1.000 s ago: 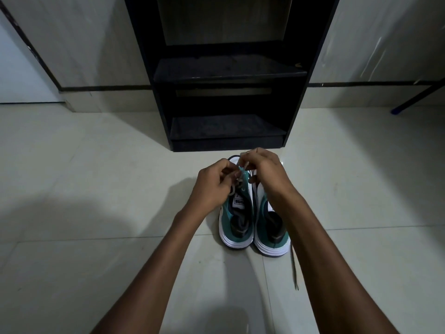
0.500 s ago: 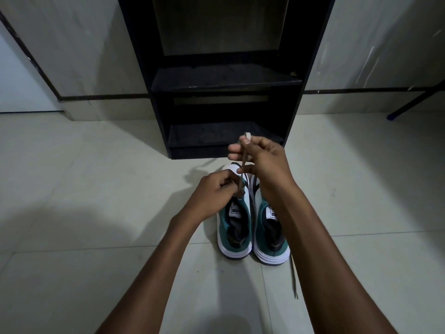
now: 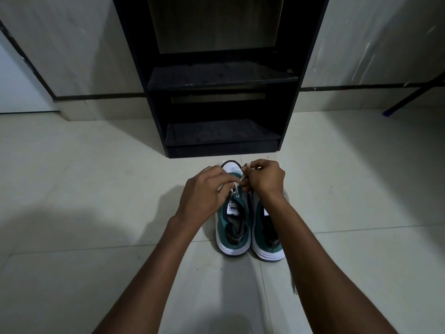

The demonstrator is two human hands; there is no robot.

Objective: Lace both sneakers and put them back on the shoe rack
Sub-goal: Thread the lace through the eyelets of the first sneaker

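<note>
Two green-and-white sneakers stand side by side on the tiled floor, heels towards me: the left sneaker (image 3: 233,225) and the right sneaker (image 3: 266,239). My left hand (image 3: 204,191) rests over the left sneaker's eyelets, fingers pinched on its white lace (image 3: 234,188). My right hand (image 3: 263,178) hovers just beyond, closed on the other end of the same lace. The front of the right sneaker is hidden under my right wrist. The black shoe rack (image 3: 222,141) stands right behind the shoes, its two lower shelves bare.
A loose lace end (image 3: 294,289) trails on the floor beside my right forearm. Pale walls with a dark skirting line flank the rack. A dark slanted leg with a blue foot (image 3: 391,110) stands at the far right.
My right hand has come down from its raised pull and now sits low beside my left hand over the left sneaker's toe end. The view has tilted slightly.
</note>
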